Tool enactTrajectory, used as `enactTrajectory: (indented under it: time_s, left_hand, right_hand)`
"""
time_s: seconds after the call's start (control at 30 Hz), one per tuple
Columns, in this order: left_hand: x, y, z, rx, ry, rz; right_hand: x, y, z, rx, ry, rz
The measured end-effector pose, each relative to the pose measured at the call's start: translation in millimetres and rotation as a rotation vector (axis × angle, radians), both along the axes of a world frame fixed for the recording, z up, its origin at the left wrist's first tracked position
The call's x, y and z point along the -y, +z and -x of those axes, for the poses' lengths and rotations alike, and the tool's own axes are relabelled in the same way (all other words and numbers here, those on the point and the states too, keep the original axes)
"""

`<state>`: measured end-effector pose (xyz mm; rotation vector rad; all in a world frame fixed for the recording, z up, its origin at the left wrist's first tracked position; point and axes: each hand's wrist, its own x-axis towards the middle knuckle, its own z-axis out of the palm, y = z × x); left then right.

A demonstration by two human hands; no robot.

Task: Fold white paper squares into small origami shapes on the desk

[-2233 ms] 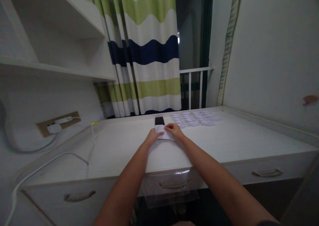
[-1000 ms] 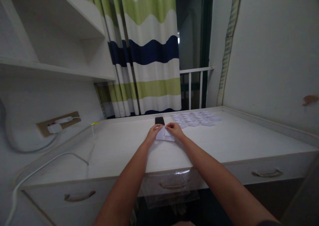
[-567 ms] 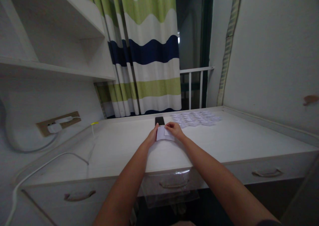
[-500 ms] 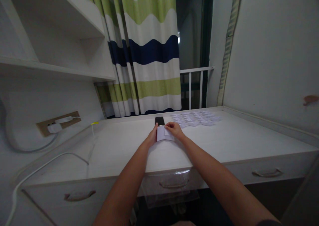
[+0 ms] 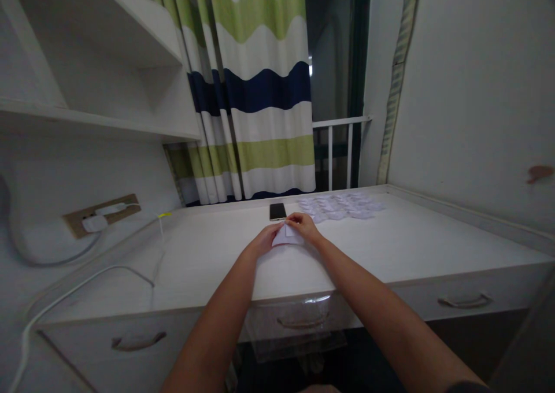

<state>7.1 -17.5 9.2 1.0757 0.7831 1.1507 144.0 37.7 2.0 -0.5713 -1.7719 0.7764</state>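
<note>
Above the white desk (image 5: 208, 254), both forearms reach forward and converge; the left hand (image 5: 265, 238) and right hand (image 5: 302, 226) nearly meet at the fingertips, pinching the top edge of a white paper (image 5: 288, 236). The paper sits between them, just nearer than the dark phone (image 5: 277, 211).

dim overall, soft faint shadows on counter (image 5: 208, 266), small glare on clear plastic (image 5: 318, 299), wide-angle stretching toward edges, fine detail soft
</note>
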Motion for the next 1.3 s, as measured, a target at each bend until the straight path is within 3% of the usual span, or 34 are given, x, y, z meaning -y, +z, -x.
enactTrajectory:
  time_s: [0.13, 0.43, 1.07, 1.3]
  left_hand:
    - [1, -2.6, -1, -0.078, 0.019, -0.069]
    - [-1, -9.2, 4, -0.261, 0.054, -0.065]
    - [6, -2.5, 8, -0.236, -0.106, 0.03]
    - [5, -3.7, 8, -0.244, -0.088, 0.009]
  right_hand:
    - [-1, -2.2, 1, 0.006, 0.012, 0.004]
    - [2, 0.3, 1, 0.006, 0.049, 0.095]
    - [12, 6.3, -1, -0.012, 0.114, 0.285]
    - [14, 7.2, -1, 0.013, 0.099, 0.297]
